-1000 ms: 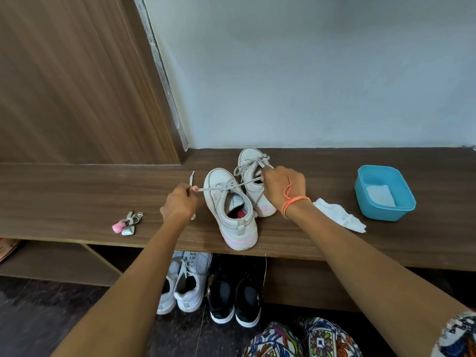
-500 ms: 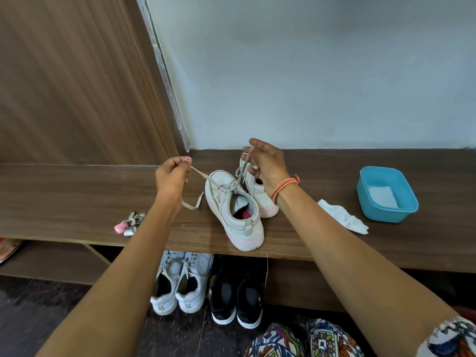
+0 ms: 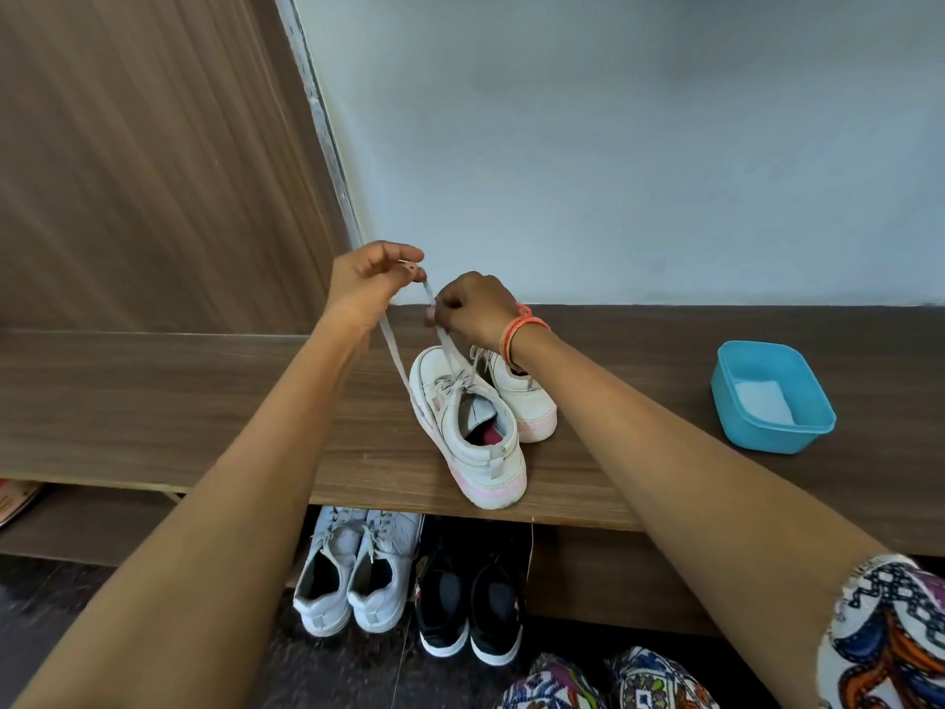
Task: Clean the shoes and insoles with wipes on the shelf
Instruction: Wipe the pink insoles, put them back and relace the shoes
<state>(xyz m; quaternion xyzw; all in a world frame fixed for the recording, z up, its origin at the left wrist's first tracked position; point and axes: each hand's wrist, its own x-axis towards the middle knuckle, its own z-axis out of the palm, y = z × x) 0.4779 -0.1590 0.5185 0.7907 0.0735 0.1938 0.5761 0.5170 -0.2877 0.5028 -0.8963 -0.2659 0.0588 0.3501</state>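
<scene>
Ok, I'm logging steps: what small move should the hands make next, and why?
Probably cross the two strands into a knot: the left hand and right hand each pinch the lace, close together above the near shoe, with both strands pulled taut.

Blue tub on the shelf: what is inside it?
Inside the blue tub lies a white sheet, probably a wipe, flat on the bottom. Anything beneath it is covered; the near wall hides the floor's front edge.

Orange wristband on right wrist; multicoloured patterned sleeve
</scene>
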